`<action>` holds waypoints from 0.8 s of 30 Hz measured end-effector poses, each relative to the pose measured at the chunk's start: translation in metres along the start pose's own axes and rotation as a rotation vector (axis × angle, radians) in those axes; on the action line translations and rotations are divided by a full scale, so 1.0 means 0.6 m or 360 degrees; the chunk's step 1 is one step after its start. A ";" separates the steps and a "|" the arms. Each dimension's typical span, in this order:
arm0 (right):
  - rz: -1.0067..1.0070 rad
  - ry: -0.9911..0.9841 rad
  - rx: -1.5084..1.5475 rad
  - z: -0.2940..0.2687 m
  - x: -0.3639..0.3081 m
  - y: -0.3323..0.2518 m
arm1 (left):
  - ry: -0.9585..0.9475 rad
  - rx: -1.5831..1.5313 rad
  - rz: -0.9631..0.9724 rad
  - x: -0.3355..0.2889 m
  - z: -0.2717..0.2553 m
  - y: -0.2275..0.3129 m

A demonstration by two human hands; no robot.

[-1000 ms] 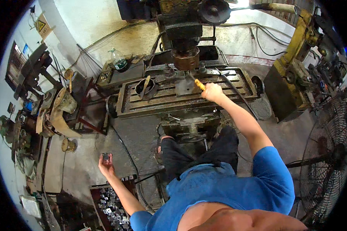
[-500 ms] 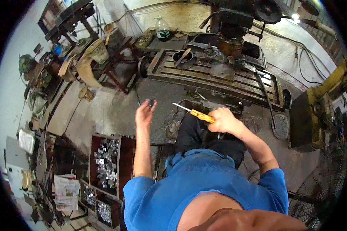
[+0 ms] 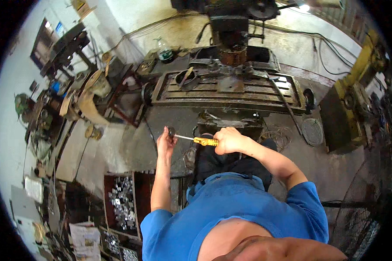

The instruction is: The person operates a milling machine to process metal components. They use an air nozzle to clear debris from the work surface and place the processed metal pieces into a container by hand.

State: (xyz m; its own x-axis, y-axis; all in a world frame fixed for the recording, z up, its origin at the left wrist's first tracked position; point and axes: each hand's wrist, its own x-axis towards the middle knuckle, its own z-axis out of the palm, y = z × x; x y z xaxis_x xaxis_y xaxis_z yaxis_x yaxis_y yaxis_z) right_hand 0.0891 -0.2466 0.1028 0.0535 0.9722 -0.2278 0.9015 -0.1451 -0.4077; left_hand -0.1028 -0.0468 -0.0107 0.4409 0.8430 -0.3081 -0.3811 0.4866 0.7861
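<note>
We hold our left hand (image 3: pixel 164 144) in a pinch, forearm (image 3: pixel 161 185) stretched forward, our right hand (image 3: pixel 228 140) fisted beside it, elbow (image 3: pixel 298 175) bent outward.

A dark pan (image 3: pixel 191 83) is carried on a slotted tabletop (image 3: pixel 259 90) beyond the right grip (image 3: pixel 229 141); nearer the body than the left grip (image 3: pixel 164 144), metal pieces (image 3: pixel 123 202) are heaped in a box (image 3: pixel 144 186).
</note>
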 end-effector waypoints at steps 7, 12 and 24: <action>0.0366 0.0176 -0.0097 -0.047 -0.038 0.075 | -0.0102 0.0476 -0.0074 0.042 0.070 -0.009; 0.1043 0.0731 -0.0149 -0.104 -0.012 0.239 | -0.0341 0.0699 -0.0083 0.089 0.170 -0.019; 0.0433 0.0988 0.0812 -0.127 -0.008 0.335 | -0.0762 0.2393 0.1239 0.246 0.436 -0.095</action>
State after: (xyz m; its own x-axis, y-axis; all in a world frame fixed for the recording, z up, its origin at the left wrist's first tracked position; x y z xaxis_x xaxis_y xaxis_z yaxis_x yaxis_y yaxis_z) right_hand 0.3028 -0.2668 0.0894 0.6009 0.7942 0.0902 0.5270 -0.3088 -0.7918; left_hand 0.1967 -0.0104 0.0391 0.8214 0.4858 0.2988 0.2904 -0.8072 0.5140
